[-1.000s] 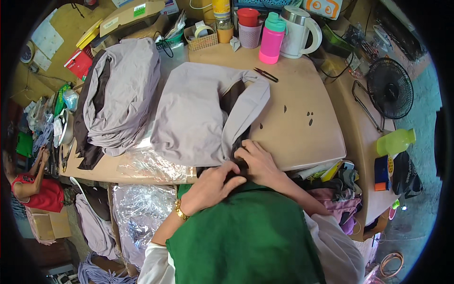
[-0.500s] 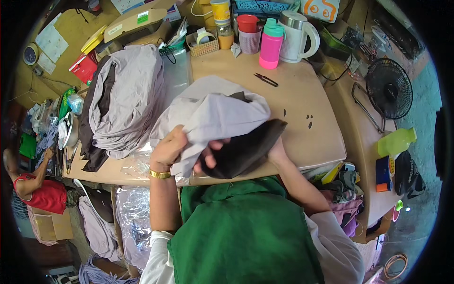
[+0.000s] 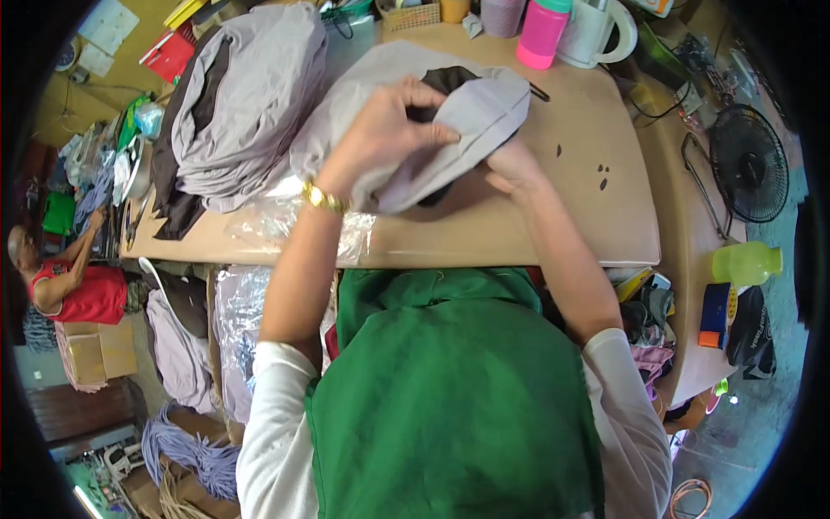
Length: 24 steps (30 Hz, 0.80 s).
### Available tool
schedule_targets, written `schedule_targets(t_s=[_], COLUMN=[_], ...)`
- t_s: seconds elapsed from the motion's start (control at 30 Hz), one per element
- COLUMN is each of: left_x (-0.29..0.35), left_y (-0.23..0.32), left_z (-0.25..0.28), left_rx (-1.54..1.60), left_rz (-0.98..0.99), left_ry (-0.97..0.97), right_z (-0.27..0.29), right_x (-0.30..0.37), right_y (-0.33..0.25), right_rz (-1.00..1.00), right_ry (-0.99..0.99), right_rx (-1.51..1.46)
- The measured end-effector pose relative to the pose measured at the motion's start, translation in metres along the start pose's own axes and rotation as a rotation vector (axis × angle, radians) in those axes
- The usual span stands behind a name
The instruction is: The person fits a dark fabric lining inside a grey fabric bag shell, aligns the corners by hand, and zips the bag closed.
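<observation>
In the head view, the grey garment is seen just right of the cloth pile. The left hand is held over it, thumb and fingers apart; farther from the pile, the right hand is partly covered, its finger state impossible to tell.

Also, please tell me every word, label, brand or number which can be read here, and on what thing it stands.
Black bag, right: pale lettering, which I leave uncopied.
Red box, upper left: pale marks, too small to read.
Wall sheets, upper left: any print is too small.
</observation>
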<state>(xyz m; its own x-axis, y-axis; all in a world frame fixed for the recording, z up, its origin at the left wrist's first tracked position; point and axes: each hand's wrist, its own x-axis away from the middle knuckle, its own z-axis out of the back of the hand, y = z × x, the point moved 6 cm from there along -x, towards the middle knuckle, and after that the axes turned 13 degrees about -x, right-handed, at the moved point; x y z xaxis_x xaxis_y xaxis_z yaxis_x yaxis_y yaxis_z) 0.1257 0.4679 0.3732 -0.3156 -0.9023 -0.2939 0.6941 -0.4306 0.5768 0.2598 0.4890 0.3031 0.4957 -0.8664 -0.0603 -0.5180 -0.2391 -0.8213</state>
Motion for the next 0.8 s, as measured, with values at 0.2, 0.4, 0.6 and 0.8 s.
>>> schedule_targets(t_s=[0.2, 0.4, 0.6, 0.8], left_x=[-0.016, -0.016, -0.008, 0.019], left_y=[0.027, 0.045, 0.012, 0.004], left_z=[0.114, 0.043, 0.025, -0.027], left_rx=[0.241, -0.359, 0.650, 0.385], left_rz=[0.106, -0.252, 0.115, 0.237], left_ry=[0.371, -0.087, -0.195, -0.120], right_z=[-0.023, -0.071, -0.057, -0.049], right_x=[0.043, 0.090, 0.097, 0.084], right_y=[-0.070, -0.108, -0.038, -0.082], right_rz=[0.162, 0.343, 0.176, 0.711], right_ry=[-0.219, -0.398, -0.524, 0.095], right_rx=[0.688, 0.472, 0.828, 0.838])
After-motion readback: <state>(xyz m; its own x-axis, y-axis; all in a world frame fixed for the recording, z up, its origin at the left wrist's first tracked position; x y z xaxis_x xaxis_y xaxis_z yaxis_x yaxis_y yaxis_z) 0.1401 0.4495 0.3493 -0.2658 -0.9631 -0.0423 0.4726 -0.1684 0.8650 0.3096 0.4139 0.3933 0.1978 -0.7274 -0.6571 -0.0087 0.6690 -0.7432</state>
